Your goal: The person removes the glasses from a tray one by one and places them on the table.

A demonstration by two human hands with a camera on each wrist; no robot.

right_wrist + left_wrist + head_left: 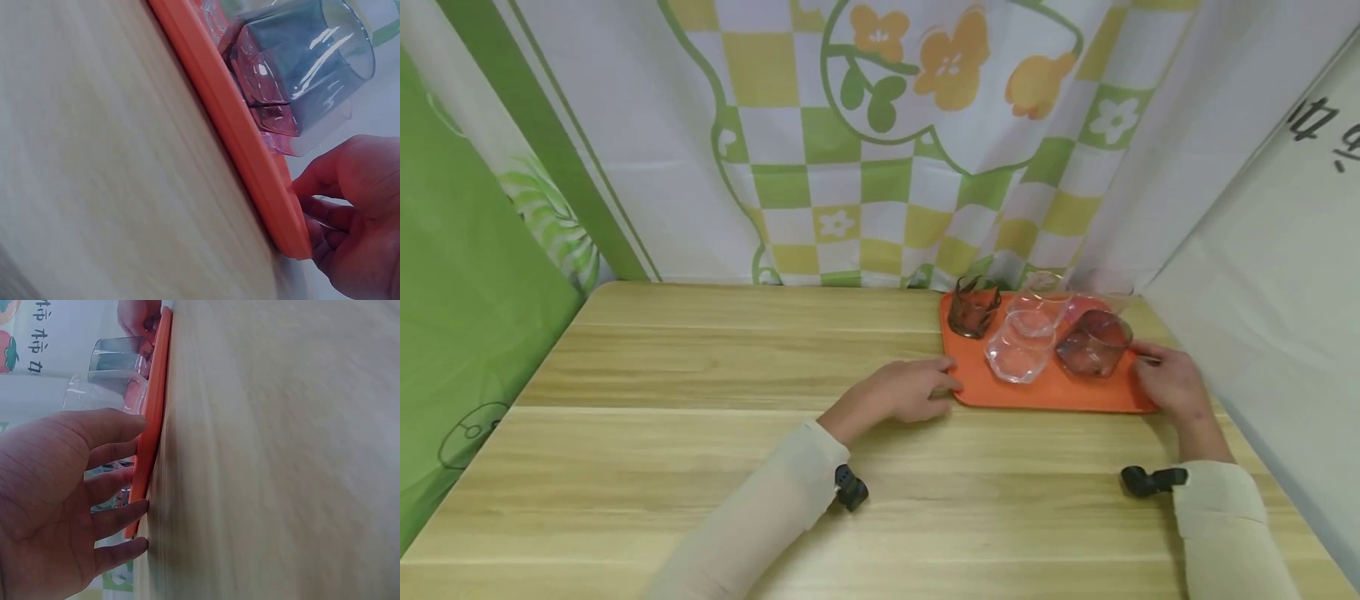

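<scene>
One orange tray (1037,397) lies on the wooden surface (700,492), which stretches out to the tray's left. I count five glasses on the tray: one brown (974,322) at its back left, one clear (1017,360) at front centre, another clear one (1045,292) behind, one pinkish (1084,308) at back right, one dark grey (1090,354) at front right. My left hand (917,390), fingers loosely extended, touches the tray's left end; my right hand (1172,383) pinches its right end.

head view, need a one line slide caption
Left hand and right hand at opposite ends of an orange tray of glasses on a wooden table.
</scene>
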